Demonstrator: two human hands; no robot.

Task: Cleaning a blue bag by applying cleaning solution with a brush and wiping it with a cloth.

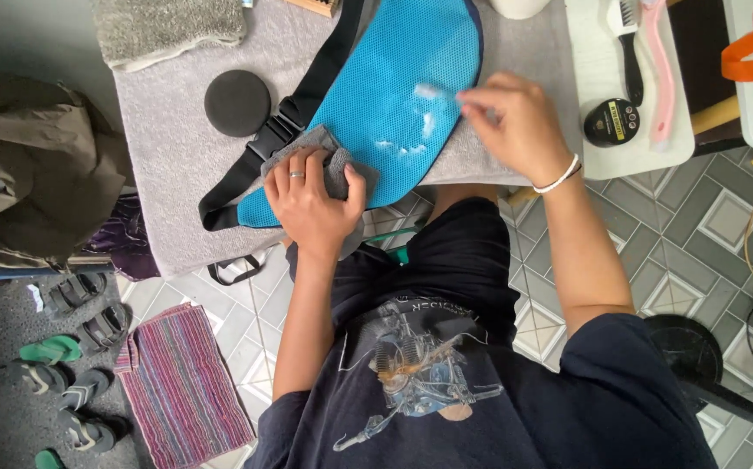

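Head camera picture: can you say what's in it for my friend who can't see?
Seen from above, a person's right hand scrubs white foam on a blue mesh waist bag with a small brush, while the left hand presses a grey cloth on the bag. The bag lies on a grey towel beside a round black sponge.

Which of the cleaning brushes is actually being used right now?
The small brush in the right hand, on the blue mesh bag. The black brush and pink brush lie untouched.
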